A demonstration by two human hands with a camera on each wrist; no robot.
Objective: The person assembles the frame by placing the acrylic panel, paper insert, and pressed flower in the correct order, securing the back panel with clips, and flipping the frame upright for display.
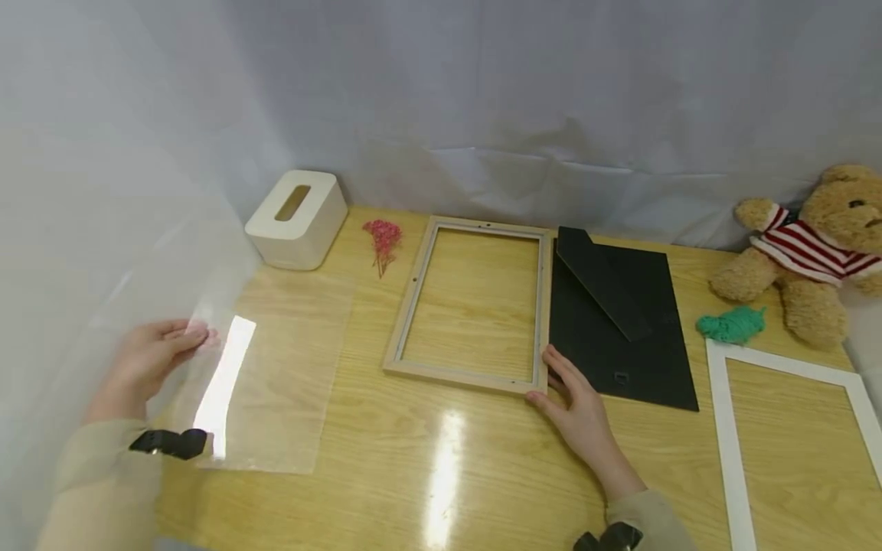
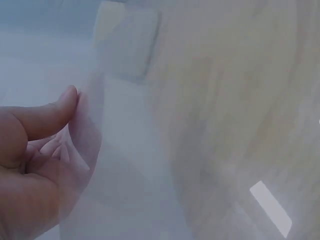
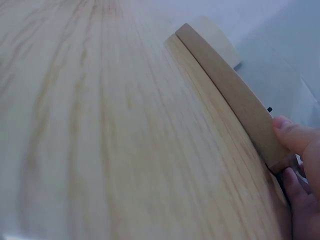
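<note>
Between thumb and fingers, my left hand [image 1: 155, 356] pinches the edge of a clear plastic sheet [image 1: 289, 383], which reflects a bright light patch. The left wrist view shows the left hand [image 2: 45, 150] at the sheet's edge, its fingers seen through the film. My right hand [image 1: 575, 413] grips the near right corner of a light wooden picture frame [image 1: 468, 379], with its opening bare to the table. In the right wrist view the thumb lies on top of the frame edge [image 3: 235, 95] and the fingers are at its corner.
Right of the frame lies a black backing board [image 1: 654, 306] with its stand leg [image 1: 599, 283]. A white frame [image 1: 730, 444], green bundle [image 1: 732, 325] and teddy bear [image 1: 813, 306] are farther right. A white tissue box [image 1: 310, 229] and pink dried flowers [image 1: 383, 233] sit at the back left.
</note>
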